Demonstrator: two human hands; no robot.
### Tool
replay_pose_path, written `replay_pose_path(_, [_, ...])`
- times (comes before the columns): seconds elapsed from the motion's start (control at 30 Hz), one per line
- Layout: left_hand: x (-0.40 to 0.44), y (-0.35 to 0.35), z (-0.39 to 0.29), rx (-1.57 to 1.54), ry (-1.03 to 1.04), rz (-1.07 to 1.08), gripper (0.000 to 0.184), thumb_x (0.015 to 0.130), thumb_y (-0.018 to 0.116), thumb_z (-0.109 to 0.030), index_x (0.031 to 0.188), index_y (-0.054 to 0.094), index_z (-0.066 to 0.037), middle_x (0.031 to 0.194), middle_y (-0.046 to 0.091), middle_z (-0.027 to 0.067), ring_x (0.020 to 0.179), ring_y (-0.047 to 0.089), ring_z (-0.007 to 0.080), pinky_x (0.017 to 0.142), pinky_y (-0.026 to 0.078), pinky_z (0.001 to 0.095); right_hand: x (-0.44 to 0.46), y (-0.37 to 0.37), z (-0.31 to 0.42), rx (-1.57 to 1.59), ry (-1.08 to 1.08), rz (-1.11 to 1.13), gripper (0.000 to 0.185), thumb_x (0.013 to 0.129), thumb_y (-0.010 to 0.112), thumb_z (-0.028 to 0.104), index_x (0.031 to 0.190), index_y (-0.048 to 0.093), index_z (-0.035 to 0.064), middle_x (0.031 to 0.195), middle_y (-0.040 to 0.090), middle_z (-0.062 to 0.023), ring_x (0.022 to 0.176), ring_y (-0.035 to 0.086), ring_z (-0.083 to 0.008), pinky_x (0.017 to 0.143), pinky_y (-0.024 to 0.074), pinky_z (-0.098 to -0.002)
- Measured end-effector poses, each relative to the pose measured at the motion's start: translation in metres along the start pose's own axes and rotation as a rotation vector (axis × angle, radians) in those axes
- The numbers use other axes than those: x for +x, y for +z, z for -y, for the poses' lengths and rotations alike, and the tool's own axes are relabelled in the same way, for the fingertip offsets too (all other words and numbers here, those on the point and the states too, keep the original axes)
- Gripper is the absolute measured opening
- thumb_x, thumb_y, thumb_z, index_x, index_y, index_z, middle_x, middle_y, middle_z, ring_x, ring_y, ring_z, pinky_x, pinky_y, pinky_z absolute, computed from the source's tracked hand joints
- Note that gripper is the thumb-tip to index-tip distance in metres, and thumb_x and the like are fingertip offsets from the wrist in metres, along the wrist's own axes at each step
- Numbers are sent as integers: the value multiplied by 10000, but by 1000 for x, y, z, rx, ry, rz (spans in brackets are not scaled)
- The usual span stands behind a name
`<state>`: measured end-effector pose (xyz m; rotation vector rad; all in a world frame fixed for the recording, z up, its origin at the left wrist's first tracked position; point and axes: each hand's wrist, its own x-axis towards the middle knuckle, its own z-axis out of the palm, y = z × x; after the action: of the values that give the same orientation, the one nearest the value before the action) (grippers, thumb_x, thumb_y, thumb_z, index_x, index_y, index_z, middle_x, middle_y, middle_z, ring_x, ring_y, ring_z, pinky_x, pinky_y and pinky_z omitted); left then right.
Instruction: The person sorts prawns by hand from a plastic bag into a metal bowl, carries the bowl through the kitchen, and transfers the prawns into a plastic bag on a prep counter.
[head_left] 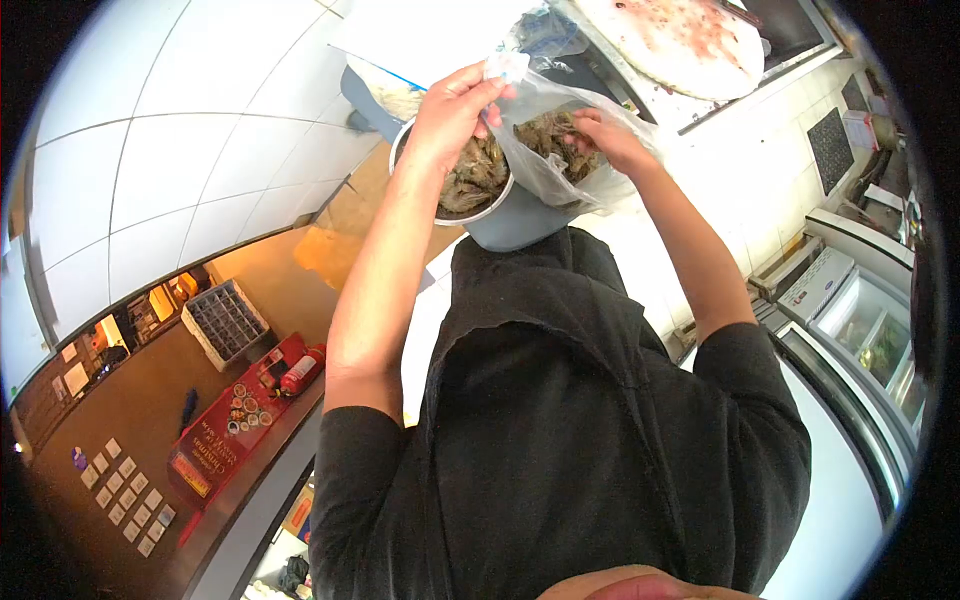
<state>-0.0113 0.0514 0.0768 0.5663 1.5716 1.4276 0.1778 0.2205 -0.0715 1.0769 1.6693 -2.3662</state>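
A clear plastic bag (545,190) hangs open between my hands, with brown-grey shrimp-like pieces (548,135) inside. My left hand (458,108) pinches the bag's rim at its upper left. Inside the bag's mouth, at the right, my right hand (598,138) touches the pieces with its fingers curled; whether it grips any is hard to tell. Just left of the bag, partly under my left hand, a white round bucket (487,212) holds more of the same pieces. A grey tub (515,232) stands beneath the bag.
A round cutting board (680,45) with red stains lies at the upper right. A blue container (368,100) is behind the bucket. Glass-fronted fridges (865,320) stand at the right. At the lower left are a grey crate (226,325) and a red poster (235,425).
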Motion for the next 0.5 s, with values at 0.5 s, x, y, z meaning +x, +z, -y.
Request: replay_pose_path(0.5, [4,-9,-15,5,40,50,325,893,578,-148,1195,579,-29,917,668,69,627,547,83,459,390,187,-19,165,17,32,-31,115,261,876,521,198,990,627,-12,811,666,-77,671,602,-128,583,486,-268])
